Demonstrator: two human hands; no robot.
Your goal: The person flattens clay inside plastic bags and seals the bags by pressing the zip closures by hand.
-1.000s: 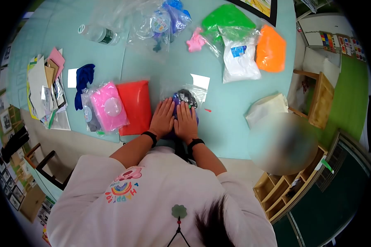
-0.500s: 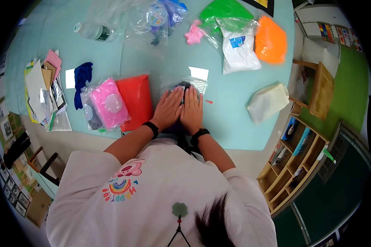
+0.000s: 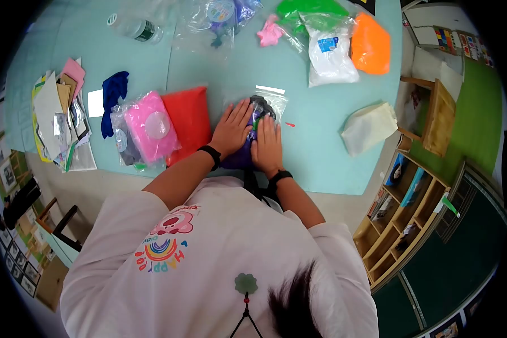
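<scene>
A clear plastic bag lies on the table in front of me, with dark grey stuff at its far end and purple stuff nearer my body. A bit of green shows between my hands. My left hand rests flat on the bag's left side, fingers stretched out. On its right side lies my right hand, also flat with straight fingers. Neither hand grips anything; both partly cover the bag. Just left of my left hand is a red packet. A small red scrap lies to the right.
Left on the table are a pink packet, dark blue stuff and a stack of papers. Farther back lie a water bottle, a white packet and an orange packet. A cream pouch sits right.
My hands have moved apart, the right one coming slightly nearer my body. More of the bag's dark, green and purple contents shows between them. The whole view has shifted slightly.
</scene>
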